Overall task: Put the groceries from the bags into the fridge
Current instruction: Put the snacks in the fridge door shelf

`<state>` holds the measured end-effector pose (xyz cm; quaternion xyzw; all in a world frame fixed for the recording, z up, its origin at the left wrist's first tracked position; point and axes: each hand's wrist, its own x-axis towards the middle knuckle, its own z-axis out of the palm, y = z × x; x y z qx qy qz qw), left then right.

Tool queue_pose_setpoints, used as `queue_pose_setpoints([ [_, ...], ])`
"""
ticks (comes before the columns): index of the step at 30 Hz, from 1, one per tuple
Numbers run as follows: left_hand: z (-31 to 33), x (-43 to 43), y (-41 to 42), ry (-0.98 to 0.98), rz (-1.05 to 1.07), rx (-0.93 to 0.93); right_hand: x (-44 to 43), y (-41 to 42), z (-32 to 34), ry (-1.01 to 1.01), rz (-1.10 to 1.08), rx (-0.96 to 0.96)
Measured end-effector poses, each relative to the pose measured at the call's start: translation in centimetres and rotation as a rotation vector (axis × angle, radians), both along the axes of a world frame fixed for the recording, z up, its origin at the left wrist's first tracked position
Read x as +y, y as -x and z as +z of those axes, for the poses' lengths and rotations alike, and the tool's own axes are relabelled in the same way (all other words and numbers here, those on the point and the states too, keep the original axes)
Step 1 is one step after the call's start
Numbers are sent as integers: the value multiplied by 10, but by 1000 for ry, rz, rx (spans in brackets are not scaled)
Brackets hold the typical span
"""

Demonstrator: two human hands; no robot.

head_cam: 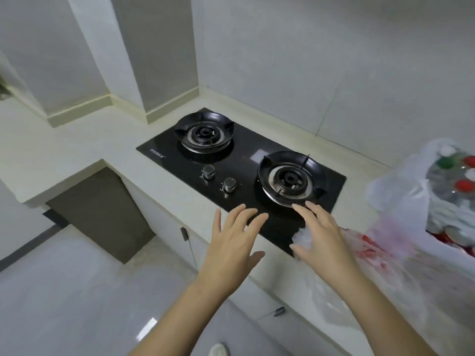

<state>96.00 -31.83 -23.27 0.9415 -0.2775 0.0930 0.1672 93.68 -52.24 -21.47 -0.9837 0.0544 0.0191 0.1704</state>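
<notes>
So the worktop (77, 155) runs out ahead of both hands, and the black gas hob (246, 147) sits right under the fingertips. The groceries are all off to the right of the right hand (321, 235). A big clear bag (401, 191) stands further out with what look like red- and green-capped bottles (465, 185) in it, and a reddish bag (380, 253) slumps just beside the wrist. No fridge in view.

Left hand (231, 242) is flat and spread, holding nothing, hovering over the hob's near edge. Right hand has its fingers stretched out too, with a wad of clear plastic (302, 238) tucked at its thumb side. Can't tell whether the thumb is actually pinching it or it's just lying there.

My take is this is the reach-for-a-bag step. I'd swing both hands right and take the near reddish bag first. Thin plastic sags, so keep one hand under it and don't just pull on the film. Drag nothing across the knobs (208, 172) ahead of the left fingers.
</notes>
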Motion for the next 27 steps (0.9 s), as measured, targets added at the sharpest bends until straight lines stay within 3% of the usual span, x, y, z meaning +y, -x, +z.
queue_pose_setpoints([
  [4, -15, -48, 1, 65, -166, 65, -55, 18, -22, -113, -141, -10],
  [10, -40, -116, 7, 167, -343, 166, -126, 34, -51, -230, -178, 81],
  [15, -65, -167, 14, 107, -308, 322, -158, 29, -93, -288, -175, 252],
  [23, -110, -186, 22, -152, -143, 446, -164, 2, -124, -293, -126, 292],
  [27, -124, -199, 27, -196, -78, 437, -164, -7, -137, -199, -63, 305],
])
